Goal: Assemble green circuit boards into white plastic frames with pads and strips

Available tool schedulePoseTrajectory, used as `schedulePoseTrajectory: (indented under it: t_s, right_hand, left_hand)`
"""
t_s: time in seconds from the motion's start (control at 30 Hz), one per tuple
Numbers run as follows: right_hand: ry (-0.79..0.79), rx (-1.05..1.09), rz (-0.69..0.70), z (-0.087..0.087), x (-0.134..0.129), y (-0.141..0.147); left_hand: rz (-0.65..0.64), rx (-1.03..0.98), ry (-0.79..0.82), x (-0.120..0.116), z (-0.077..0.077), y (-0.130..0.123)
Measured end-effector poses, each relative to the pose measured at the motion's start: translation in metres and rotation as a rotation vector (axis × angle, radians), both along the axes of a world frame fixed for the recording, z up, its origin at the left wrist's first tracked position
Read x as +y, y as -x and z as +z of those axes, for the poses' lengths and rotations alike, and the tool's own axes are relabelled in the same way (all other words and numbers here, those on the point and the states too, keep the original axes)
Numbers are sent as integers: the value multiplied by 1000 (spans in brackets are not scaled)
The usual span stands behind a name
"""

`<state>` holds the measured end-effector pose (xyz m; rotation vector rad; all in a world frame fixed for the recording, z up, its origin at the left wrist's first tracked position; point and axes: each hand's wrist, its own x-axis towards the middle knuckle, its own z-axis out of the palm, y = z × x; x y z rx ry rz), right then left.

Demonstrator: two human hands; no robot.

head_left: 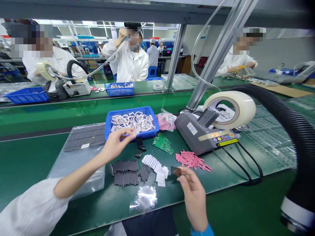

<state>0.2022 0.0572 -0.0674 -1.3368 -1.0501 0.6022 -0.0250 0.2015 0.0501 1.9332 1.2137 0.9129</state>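
Note:
My left hand is at the front edge of a blue bin filled with small white plastic frames. Its fingertips pinch a small whitish piece, too blurred to name. My right hand, low and right of centre, holds a thin dark square sheet between thumb and fingers. Between the hands lie rows of black strips, white square pads and a heap of clear film pieces. Green circuit boards and pink strips lie beyond my right hand.
A grey tape dispenser with a large clear tape roll stands at right. A black flexible hose curves down beside it. At left lies a grey ribbed tray on plastic sheeting. Co-workers in white sit across the bench.

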Motion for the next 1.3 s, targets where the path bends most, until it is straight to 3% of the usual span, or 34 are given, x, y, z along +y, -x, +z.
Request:
schedulePoseTrajectory:
  t_s: [0.1,0.17,0.27,0.33,0.43,0.5,0.63,0.77,0.83,0.9,1.07,1.2,1.3]
  right_hand:
    - [-52,-10,-1,24,-30,30]
    - [-147,18,-43,39,-45,53]
    - [-233,-36,-133,49,-55,75]
    - [-306,-174,-174,47,-58,79]
    - [-315,-304,-119,43,-65,77]
    - [-173,-189,-101,45,-73,76]
    - [115,282,-48,59,-82,75]
    - [212,522,131,63,-77,67]
    - [226,525,171,63,-74,63]
    - [167,408,176,63,-72,60]
    - [-150,-208,105,71,-74,45]
    - [-153,-541,183,70,-79,36]
    - [-137,-633,231,67,-82,35]
  left_hand:
    - [-137,-149,203,-64,-17,-5]
    - [-233,-543,614,-104,-35,-11]
    - [-278,-968,992,-150,-58,-25]
    - [-210,-1074,1082,-171,-66,-36]
    - [-183,-1112,1010,-189,-71,-51]
    - [-244,-1099,958,-196,-72,-55]
    - [-375,-955,822,-197,-71,-47]
    - [-436,-597,544,-187,-62,-31]
    - [-458,-582,563,-184,-60,-27]
    - [-442,-744,729,-184,-59,-27]
    - [-389,-1179,1268,-187,-62,-30]
    - [-408,-1298,1340,-188,-62,-30]
    - [-424,-1331,1348,-188,-62,-31]
